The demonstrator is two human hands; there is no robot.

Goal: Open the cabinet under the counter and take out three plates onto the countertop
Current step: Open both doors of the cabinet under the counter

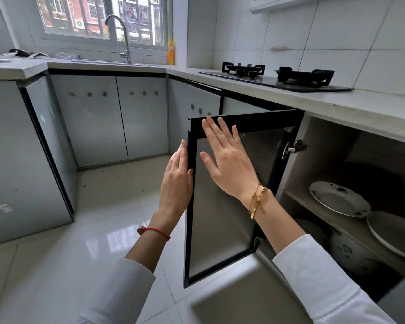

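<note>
Grey kitchen: door (222,202) stands open under the countertop (337,102), left hand (177,181) flat on its edge, right hand (227,160) spread on the glass; plates (339,198) on the shelf at right

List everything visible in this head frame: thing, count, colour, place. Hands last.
cabinet door: 1, black frame with dark textured panel, swung open under the counter
plates: 2 visible, white, upper shelf inside the open cabinet
patterned dish: 1, white with dark print, below that shelf
countertop: 1, pale grey, L-shaped along the walls
gas hob: 1, black, two burners, on the counter at right
faucet: 1, chrome, at the sink under the window
bottle: 1, orange-yellow, corner by the window
left hand: open, on the door's free edge, red cord at wrist
right hand: open, flat against the door panel, gold bracelet
</note>
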